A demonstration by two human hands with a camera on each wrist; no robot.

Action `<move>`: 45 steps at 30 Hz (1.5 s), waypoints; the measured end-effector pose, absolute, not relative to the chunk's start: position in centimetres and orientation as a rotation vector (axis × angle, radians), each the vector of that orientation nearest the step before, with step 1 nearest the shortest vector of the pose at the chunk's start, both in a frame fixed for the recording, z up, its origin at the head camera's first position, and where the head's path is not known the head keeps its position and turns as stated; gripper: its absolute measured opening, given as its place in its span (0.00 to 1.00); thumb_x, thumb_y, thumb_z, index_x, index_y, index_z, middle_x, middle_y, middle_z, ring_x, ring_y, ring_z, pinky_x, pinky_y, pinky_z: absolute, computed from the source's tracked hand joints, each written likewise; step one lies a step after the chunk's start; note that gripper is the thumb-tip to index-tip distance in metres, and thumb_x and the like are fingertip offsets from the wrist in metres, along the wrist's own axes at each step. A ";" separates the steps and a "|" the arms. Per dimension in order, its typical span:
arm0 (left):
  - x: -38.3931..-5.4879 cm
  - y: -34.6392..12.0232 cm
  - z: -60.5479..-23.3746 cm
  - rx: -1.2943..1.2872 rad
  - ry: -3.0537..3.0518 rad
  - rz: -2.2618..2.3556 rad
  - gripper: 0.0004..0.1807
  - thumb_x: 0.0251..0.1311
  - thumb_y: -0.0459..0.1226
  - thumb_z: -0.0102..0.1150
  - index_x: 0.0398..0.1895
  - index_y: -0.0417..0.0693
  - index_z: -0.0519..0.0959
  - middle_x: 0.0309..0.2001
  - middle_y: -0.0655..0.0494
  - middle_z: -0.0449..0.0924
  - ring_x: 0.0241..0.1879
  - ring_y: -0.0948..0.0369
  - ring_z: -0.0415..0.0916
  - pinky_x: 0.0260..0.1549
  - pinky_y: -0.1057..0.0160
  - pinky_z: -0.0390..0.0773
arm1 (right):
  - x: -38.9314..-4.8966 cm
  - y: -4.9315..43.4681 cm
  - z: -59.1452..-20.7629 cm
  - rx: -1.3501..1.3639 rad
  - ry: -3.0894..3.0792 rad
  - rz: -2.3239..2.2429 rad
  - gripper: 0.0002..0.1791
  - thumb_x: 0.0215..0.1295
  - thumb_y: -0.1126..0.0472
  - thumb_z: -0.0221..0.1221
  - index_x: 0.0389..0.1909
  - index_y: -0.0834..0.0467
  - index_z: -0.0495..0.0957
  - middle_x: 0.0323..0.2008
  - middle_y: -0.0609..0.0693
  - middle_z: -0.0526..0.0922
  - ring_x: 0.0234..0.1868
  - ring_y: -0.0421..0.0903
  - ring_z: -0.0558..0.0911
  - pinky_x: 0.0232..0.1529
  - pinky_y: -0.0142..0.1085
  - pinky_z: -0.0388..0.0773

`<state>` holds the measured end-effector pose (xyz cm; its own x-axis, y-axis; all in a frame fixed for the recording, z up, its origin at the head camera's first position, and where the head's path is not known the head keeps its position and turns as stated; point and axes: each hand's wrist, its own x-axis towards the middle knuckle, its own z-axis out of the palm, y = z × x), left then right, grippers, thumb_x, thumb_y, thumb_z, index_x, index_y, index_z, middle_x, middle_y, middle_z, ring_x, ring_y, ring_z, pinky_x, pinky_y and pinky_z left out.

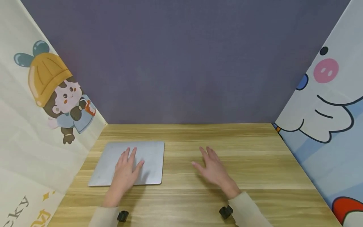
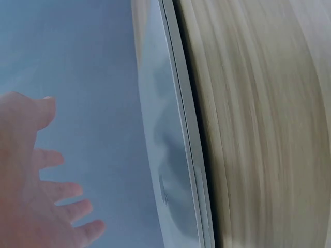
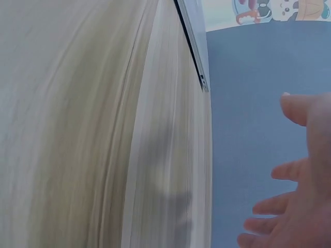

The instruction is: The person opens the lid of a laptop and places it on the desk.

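Note:
A thin silver laptop (image 1: 153, 164), lid down, lies on the left part of the wooden table. My left hand (image 1: 124, 173) is over it in the head view, fingers spread and nothing held; the left wrist view shows it raised above the laptop lid (image 2: 160, 119), whose near edge faces the camera. My right hand (image 1: 214, 168) hovers over the bare wood to the right of the laptop, fingers apart and holding nothing. In the right wrist view the right hand (image 3: 295, 201) shows with thumb and fingers extended, and the laptop's corner (image 3: 201, 77) appears at the top.
The wood-grain table (image 1: 241, 142) ends at a plain grey-blue panel (image 1: 181, 63) at the back. A white cartoon-print sheet (image 1: 28, 126) stands along the left side, and another printed sheet (image 1: 326, 126) along the right. Both wrists carry a small black device (image 1: 123, 216).

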<state>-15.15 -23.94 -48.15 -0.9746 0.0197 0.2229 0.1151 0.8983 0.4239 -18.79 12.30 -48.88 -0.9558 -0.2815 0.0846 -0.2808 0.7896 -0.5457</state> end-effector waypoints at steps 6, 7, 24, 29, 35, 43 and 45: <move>-15.1 -25.5 -48.7 -0.120 -2.754 -0.692 0.35 0.75 0.47 0.52 0.76 0.36 0.59 0.73 0.27 0.55 0.71 0.30 0.52 0.61 0.23 0.58 | -18.7 11.4 -49.1 -0.442 2.922 -1.052 0.47 0.71 0.33 0.54 0.80 0.56 0.54 0.78 0.67 0.52 0.77 0.67 0.54 0.72 0.66 0.54; -15.1 -25.7 -48.7 -0.123 -2.735 -0.701 0.34 0.75 0.46 0.53 0.76 0.36 0.60 0.72 0.27 0.57 0.70 0.29 0.53 0.61 0.23 0.58 | -18.7 11.2 -49.1 -0.436 2.910 -1.076 0.48 0.71 0.32 0.54 0.80 0.56 0.54 0.78 0.67 0.52 0.77 0.67 0.55 0.72 0.65 0.54; -15.3 -30.0 -48.5 -0.075 -2.635 -0.792 0.29 0.74 0.40 0.56 0.71 0.33 0.65 0.66 0.23 0.62 0.64 0.26 0.58 0.60 0.25 0.58 | -19.3 6.7 -48.3 -0.455 2.782 -1.320 0.46 0.71 0.35 0.56 0.79 0.57 0.56 0.77 0.63 0.58 0.76 0.62 0.58 0.74 0.60 0.56; -15.7 -30.8 -48.5 -0.029 -2.600 -0.782 0.28 0.73 0.38 0.56 0.69 0.31 0.66 0.64 0.24 0.64 0.64 0.28 0.61 0.61 0.28 0.60 | -19.5 5.3 -48.2 -0.450 2.739 -1.349 0.44 0.72 0.37 0.55 0.79 0.58 0.57 0.77 0.60 0.60 0.76 0.61 0.60 0.74 0.59 0.58; -15.7 -32.0 -48.7 0.039 -2.629 -0.775 0.28 0.74 0.39 0.55 0.70 0.31 0.66 0.65 0.25 0.63 0.65 0.29 0.59 0.62 0.29 0.60 | -19.5 3.9 -48.5 -0.418 2.693 -1.392 0.42 0.72 0.41 0.57 0.78 0.59 0.58 0.76 0.60 0.61 0.74 0.62 0.62 0.73 0.59 0.59; -15.7 -33.8 -49.2 0.107 -2.672 -0.796 0.28 0.75 0.41 0.52 0.71 0.32 0.65 0.65 0.23 0.61 0.64 0.28 0.59 0.61 0.28 0.60 | -19.9 2.8 -49.0 -0.425 2.666 -1.417 0.42 0.72 0.40 0.57 0.77 0.61 0.59 0.75 0.61 0.62 0.74 0.61 0.63 0.73 0.59 0.60; -15.7 -34.2 -49.2 0.122 -2.691 -0.804 0.29 0.76 0.42 0.51 0.71 0.32 0.64 0.66 0.23 0.60 0.64 0.27 0.58 0.61 0.27 0.60 | -20.0 2.5 -49.1 -0.419 2.661 -1.408 0.42 0.72 0.40 0.57 0.78 0.59 0.59 0.75 0.60 0.62 0.74 0.61 0.63 0.73 0.58 0.60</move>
<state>-15.70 -34.22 -49.16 -0.9422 -0.1738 0.2863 0.0117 0.8372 0.5468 -19.97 2.47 -49.12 -0.9568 -0.2882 0.0378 -0.1934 0.5342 -0.8229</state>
